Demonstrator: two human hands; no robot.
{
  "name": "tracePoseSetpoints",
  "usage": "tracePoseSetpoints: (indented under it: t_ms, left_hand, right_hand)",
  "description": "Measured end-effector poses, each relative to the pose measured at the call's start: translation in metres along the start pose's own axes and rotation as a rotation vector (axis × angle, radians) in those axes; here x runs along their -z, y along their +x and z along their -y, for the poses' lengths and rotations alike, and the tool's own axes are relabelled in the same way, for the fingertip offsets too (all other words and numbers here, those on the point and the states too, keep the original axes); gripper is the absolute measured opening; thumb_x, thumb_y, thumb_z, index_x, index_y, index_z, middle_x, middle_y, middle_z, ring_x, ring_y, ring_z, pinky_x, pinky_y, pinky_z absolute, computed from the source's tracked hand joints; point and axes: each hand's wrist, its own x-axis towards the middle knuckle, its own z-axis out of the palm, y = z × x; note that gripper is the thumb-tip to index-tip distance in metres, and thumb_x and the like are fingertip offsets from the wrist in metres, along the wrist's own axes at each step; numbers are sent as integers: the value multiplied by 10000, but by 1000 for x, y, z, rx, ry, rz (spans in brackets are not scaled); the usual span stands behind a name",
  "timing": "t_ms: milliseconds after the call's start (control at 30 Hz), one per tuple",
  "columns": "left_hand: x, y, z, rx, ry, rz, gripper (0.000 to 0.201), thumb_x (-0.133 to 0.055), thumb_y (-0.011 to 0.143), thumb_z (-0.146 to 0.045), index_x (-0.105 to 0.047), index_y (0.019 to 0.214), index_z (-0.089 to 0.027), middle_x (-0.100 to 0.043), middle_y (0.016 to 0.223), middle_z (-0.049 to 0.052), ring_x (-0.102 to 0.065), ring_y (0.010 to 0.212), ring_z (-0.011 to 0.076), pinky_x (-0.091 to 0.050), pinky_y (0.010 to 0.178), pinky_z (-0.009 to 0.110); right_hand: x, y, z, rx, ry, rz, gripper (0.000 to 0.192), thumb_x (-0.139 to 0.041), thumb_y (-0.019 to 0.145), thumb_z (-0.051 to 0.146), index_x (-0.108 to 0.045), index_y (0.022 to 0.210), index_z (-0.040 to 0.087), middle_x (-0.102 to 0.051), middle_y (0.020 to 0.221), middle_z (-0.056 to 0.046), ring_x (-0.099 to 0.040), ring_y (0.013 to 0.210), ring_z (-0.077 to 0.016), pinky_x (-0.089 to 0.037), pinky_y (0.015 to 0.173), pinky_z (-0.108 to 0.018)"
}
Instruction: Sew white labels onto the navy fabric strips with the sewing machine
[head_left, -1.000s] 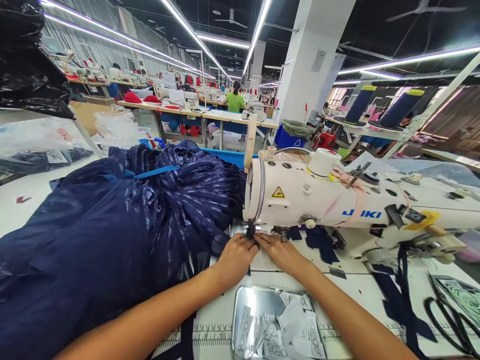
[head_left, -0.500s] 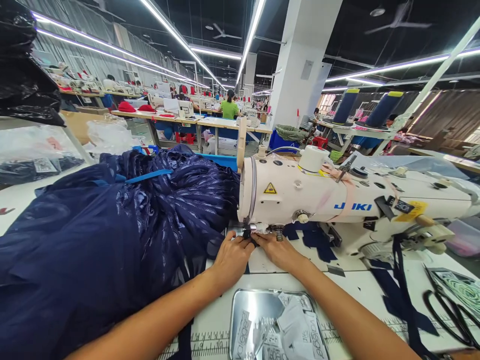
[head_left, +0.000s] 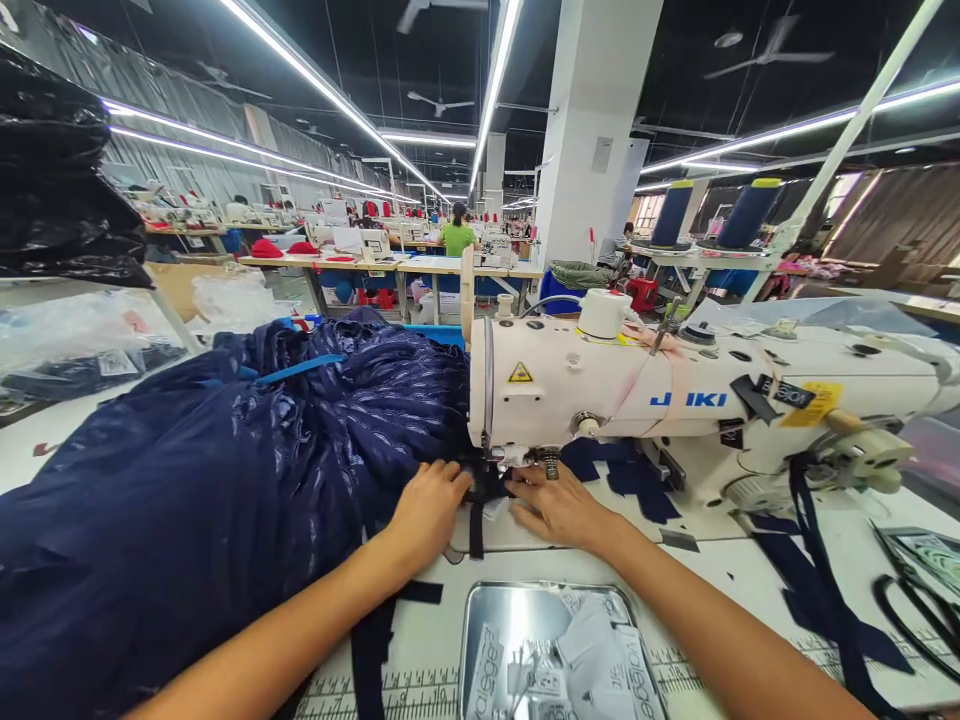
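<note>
Item: sewing station, head view, single moment.

Left hand [head_left: 427,505]: centre of frame, palm down, fingers together and flat on the navy fabric [head_left: 225,500], fingertips just left of the needle area. Nothing is pinched that can be seen.

Right hand [head_left: 555,505]: just right of centre, palm down, fingers slightly spread, pressing a narrow navy strip [head_left: 475,528] against the machine bed. Whether the fingertips pinch its edge cannot be told.

Navy strip: lies between the two hands, directly under the head of the sewing machine [head_left: 637,395]. Its long axis runs from the needle area toward the bottom of the frame, that is, toward the person. Both hands are about equally near; the right fingertips touch it, and the left hand lies just beside it.

Navy fabric: a large gathered heap filling the left half of the frame, reaching in to the needle area.

Sewing machine: cream-coloured, marked JUKI, its arm extending from centre to right edge.

Metal tray [head_left: 480,610]: bottom centre, holding white printed labels [head_left: 592,650].

Scissors [head_left: 919,610]: black-handled, lower right, well apart from both hands.

Navy offcuts [head_left: 817,590]: strips on the white table [head_left: 735,590], right of centre.

Thread cones [head_left: 750,212]: two, navy, upper right on a stand.

Background: rows of other stations; a person in a green top [head_left: 456,236], upper centre.
</note>
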Motion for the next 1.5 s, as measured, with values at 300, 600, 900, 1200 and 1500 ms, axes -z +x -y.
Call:
tracePoseSetpoints:
  t_ms: [300,600,900,1200,1500]
  left_hand:
    - [-6,16,17,69,-214,-136,389,-384,643,8,-574,930,-172,-594,921,47,-532,910,187,-396,798,306]
    - [-22,2,16,-324,-72,-243,191,-480,783,-141,-599,926,-179,-563,879,52,-468,880,208,-337,794,376]
    - [-32,3,13,-412,-19,-241,255,-462,803,-77,-591,989,-195,-540,803,37,-467,772,170,-320,772,349]
    - [-32,-1,10,-429,-19,-163,349,-534,727,-67,-556,1054,-187,-570,1035,72,-491,962,218,-298,897,439]
    - [-33,-7,11,-426,72,-112,405,-529,755,-188,-488,1158,-170,-546,1191,103,-414,1152,278,-153,983,600]
  right_hand:
    - [2,2,25,-45,6,10,280,-446,853,314,-588,1001,124,-548,968,-117,-523,886,-233,-411,803,-384]
    - [-8,1,20,-37,87,-76,264,-427,845,186,-578,1049,112,-552,939,-121,-521,873,-227,-471,766,-370]
    - [-14,-5,-6,25,462,-137,261,-408,856,167,-618,1012,170,-585,1008,-79,-542,963,-163,-453,847,-301]
    - [-5,-4,-2,159,198,-91,276,-362,877,163,-601,1015,154,-571,931,-90,-537,843,-168,-475,728,-292]
    - [-2,-6,7,108,87,-110,236,-427,848,188,-590,1016,154,-567,1044,-107,-531,907,-195,-457,751,-326]
